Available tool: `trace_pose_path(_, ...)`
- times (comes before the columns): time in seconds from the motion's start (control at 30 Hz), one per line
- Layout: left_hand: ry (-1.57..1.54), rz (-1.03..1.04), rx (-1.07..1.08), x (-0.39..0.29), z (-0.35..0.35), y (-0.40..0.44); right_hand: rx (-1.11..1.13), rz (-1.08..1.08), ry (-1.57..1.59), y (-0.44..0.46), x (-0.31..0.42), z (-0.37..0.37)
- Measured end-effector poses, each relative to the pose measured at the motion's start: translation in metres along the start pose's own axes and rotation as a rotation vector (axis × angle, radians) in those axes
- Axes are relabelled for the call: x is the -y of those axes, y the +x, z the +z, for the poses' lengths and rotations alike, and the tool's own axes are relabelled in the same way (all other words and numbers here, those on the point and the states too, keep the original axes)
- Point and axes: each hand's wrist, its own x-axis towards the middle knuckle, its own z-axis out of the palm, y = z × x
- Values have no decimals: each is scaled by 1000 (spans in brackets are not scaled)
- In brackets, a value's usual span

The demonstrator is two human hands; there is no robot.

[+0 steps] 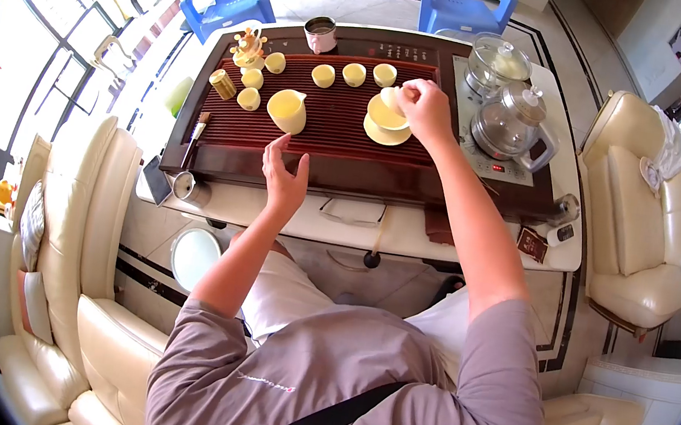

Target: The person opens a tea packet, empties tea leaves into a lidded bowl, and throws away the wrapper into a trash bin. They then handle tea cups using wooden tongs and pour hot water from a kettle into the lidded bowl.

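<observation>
My right hand point(427, 108) pinches a small pale-yellow lid point(391, 96) at the rim of a yellow gaiwan point(387, 121), which stands on its saucer. My fingers partly cover the lid. My left hand point(283, 177) holds nothing; its fingers are apart over the front edge of the tea tray point(337, 174), just below a yellow pitcher point(288, 111). Several small yellow cups stand on the slats, among them one cup point(323, 76) in the back row and another point(249, 98) at the left.
At the right sit a glass kettle point(507, 123) with a handle and a lidded glass pot point(497, 65). A pink-white mug point(321, 34) stands at the back, an ornament point(249, 47) at back left. A brush point(196, 135) lies left, near a metal canister point(189, 187). Eyeglasses point(352, 212) lie in front.
</observation>
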Motion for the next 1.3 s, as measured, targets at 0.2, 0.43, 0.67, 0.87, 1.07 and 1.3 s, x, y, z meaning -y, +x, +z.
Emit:
trace_pose_path(0.2,-19,-33,14,18,5,8,104,579,650,9,-6,0)
trace_pose_path(0.43,21,-57,-90,37,6,24,214,451,664,25,40,25)
trace_pose_path(0.67,121,-37,-111,36,8,19,315,-269,74,34,117,93)
trace_pose_path(0.87,111,-7,-128,36,9,19,406,-378,-128,35,132,133)
trace_pose_path(1.07,100,-16,-127,35,9,18,420,-360,-107,34,129,139)
trace_pose_path(1.3,119,-21,-121,37,10,18,432,-356,-104,36,130,138)
